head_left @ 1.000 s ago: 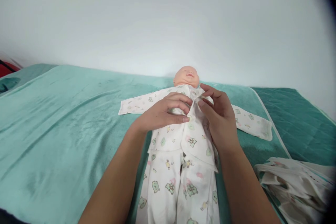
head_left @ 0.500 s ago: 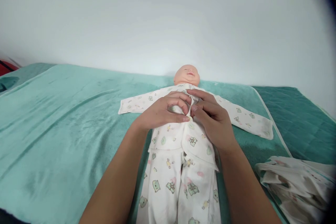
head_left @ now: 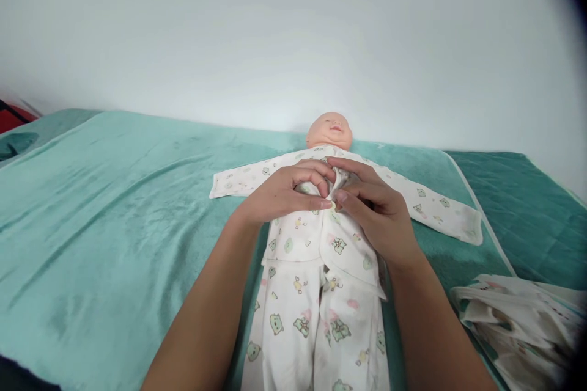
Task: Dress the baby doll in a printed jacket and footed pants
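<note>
A baby doll (head_left: 329, 130) lies on its back, dressed in a white printed jacket (head_left: 293, 238) and matching trousers (head_left: 293, 330). Both sleeves stretch out to the sides. Over the chest, my left hand (head_left: 288, 189) has its thumb and curled fingers closed at the jacket's front edge, by a small pale button (head_left: 333, 204). My right hand (head_left: 378, 204) pinches the opposite side of that edge with thumb and fingers, its index finger extended upward. The two hands almost meet, and the fingertips partly hide the button and the cloth between them.
A teal blanket (head_left: 114, 226) covers the surface, with a darker green quilted cover (head_left: 527, 214) on the right. Crumpled white printed cloth (head_left: 523, 324) lies at the lower right. Behind the doll's head rises a white wall (head_left: 284, 36). Something red (head_left: 13, 116) shows at the far left.
The whole view has shifted slightly, so everything sits a little farther right. Both hands stay at the jacket front, with only small finger movement around the button.
</note>
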